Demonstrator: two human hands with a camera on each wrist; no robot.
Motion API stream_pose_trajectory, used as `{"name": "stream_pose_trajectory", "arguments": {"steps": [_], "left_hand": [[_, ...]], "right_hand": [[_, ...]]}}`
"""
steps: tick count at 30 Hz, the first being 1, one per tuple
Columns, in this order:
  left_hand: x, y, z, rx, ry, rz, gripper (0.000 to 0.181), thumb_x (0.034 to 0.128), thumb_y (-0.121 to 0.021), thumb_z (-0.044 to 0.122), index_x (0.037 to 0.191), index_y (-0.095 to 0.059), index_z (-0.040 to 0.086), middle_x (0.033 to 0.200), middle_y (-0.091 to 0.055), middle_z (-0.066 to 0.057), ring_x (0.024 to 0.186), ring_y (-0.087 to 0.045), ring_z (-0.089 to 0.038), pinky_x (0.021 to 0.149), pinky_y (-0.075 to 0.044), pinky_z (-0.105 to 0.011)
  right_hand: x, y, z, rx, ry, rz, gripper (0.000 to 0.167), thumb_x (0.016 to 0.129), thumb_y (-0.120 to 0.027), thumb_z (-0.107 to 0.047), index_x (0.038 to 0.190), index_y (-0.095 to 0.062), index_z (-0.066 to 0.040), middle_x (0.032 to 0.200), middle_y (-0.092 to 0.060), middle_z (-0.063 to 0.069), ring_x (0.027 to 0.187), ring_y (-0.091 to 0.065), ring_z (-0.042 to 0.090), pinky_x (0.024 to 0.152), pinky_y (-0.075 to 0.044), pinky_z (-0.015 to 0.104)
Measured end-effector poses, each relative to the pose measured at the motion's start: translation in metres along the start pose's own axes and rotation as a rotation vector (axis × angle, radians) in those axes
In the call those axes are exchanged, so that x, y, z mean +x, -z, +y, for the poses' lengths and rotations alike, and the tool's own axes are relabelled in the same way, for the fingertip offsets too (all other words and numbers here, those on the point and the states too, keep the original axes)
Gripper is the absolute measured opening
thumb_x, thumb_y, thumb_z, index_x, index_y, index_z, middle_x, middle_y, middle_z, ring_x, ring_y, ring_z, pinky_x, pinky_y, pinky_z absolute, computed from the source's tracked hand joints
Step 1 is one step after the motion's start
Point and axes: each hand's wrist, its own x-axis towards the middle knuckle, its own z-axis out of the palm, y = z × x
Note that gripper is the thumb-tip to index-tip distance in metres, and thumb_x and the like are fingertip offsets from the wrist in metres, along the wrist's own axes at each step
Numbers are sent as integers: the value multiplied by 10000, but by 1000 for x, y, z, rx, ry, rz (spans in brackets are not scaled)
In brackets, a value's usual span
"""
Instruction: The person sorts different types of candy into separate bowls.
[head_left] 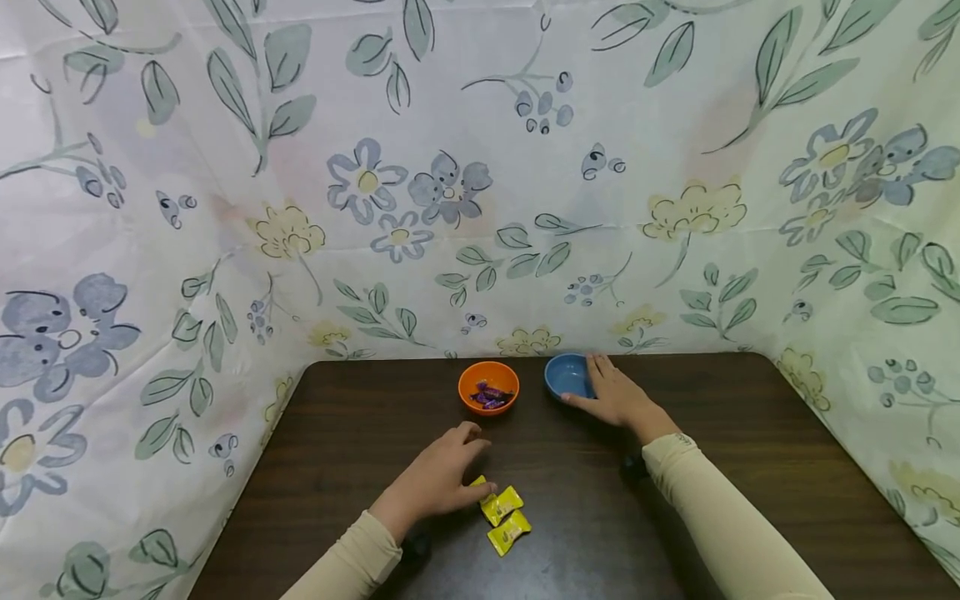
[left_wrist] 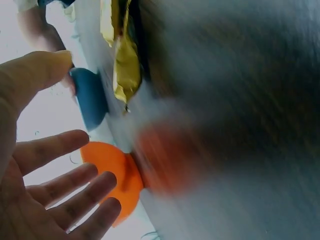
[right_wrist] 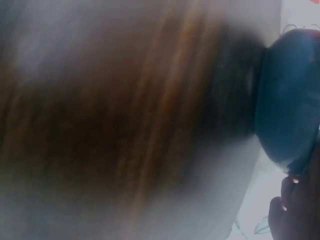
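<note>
My right hand (head_left: 617, 393) holds the blue bowl (head_left: 564, 372) by its right side, thumb at the front rim and fingers toward the back. In the right wrist view, fingertips meet the side of that bowl (right_wrist: 290, 100). My left hand (head_left: 438, 473) hovers with loosely spread fingers, holding nothing. Just right of its thumb lie yellow wrapped candies (head_left: 510, 532), one partly hidden by the thumb. Beyond its fingers stands the orange bowl (head_left: 489, 373), with purple wrapped candies (head_left: 491, 395) inside. The left wrist view shows the open palm (left_wrist: 35, 200) before the orange bowl.
Both bowls stand near the back edge of the dark wooden table (head_left: 360, 417). A floral cloth (head_left: 480, 167) rises behind the table and along both sides.
</note>
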Motion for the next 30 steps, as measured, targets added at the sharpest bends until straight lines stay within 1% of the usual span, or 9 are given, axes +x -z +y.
{"name": "stream_pose_trajectory", "arguments": {"steps": [2, 5, 8, 10, 14, 19, 22, 27, 30], "left_hand": [[-2, 0, 2, -2, -26, -1, 565, 965, -766, 437, 1411, -665, 105, 1475, -567, -104, 1274, -616, -241, 1093, -554, -469], [-5, -1, 4, -15, -68, -25, 473, 956, -783, 328, 1373, -690, 126, 1371, -609, -36, 1134, -621, -150, 1000, -584, -360], [-8, -2, 6, -27, -98, -63, 409, 942, -787, 230, 1334, -709, 144, 1266, -635, 12, 1001, -569, -70, 893, -565, -265], [-9, -4, 6, -38, -99, -88, 395, 930, -790, 187, 1316, -716, 152, 1221, -643, 26, 950, -537, -45, 847, -541, -232], [-11, -8, 7, -46, -85, -109, 397, 905, -802, 152, 1294, -727, 163, 1166, -647, 39, 902, -520, -24, 813, -525, -212], [-12, -11, 9, -45, -95, -92, 384, 895, -795, 117, 1274, -742, 147, 1106, -639, 35, 864, -507, -20, 775, -508, -198], [-12, -11, 11, -30, -100, -88, 342, 895, -793, 111, 1234, -766, 153, 1064, -626, 40, 849, -493, -25, 757, -496, -200], [-10, -10, 14, 22, -104, -89, 249, 897, -809, 157, 1143, -805, 193, 1038, -620, 65, 879, -514, -30, 794, -534, -232], [-10, -10, 15, 39, -97, -91, 224, 898, -826, 195, 1121, -806, 200, 1032, -622, 73, 889, -528, -32, 806, -550, -244]], "right_hand": [[0, 1, 1, 7, 2, -3, 1142, 988, -472, -772, 1658, -150, 95, 1736, -155, 324, 1626, -138, 495, 1302, -214, 636], [-1, 0, 1, 11, 5, -6, 1138, 993, -470, -767, 1660, -139, 94, 1740, -140, 321, 1628, -124, 493, 1302, -211, 637], [-2, 0, 1, 9, 8, -1, 1131, 999, -465, -762, 1661, -134, 93, 1743, -133, 317, 1631, -119, 489, 1305, -208, 633], [-2, -1, 1, 10, 10, 3, 1127, 1001, -464, -759, 1661, -133, 93, 1744, -132, 315, 1632, -118, 487, 1306, -206, 631], [-2, -2, 1, 11, 11, 9, 1130, 1000, -459, -764, 1662, -134, 92, 1742, -138, 316, 1631, -124, 487, 1306, -207, 629], [-1, -3, 1, 4, 11, 15, 1126, 1001, -463, -759, 1661, -136, 93, 1741, -143, 318, 1629, -132, 488, 1307, -213, 625], [-1, -4, 1, 1, 10, 18, 1126, 1001, -462, -761, 1662, -138, 91, 1742, -144, 316, 1630, -135, 486, 1307, -217, 621], [-1, -4, 1, 4, 9, 22, 1125, 1000, -467, -758, 1661, -140, 91, 1744, -140, 312, 1632, -134, 481, 1307, -220, 620], [-1, -4, 1, 3, 10, 22, 1123, 1002, -466, -757, 1662, -139, 91, 1746, -135, 309, 1632, -131, 480, 1305, -222, 621]]}}
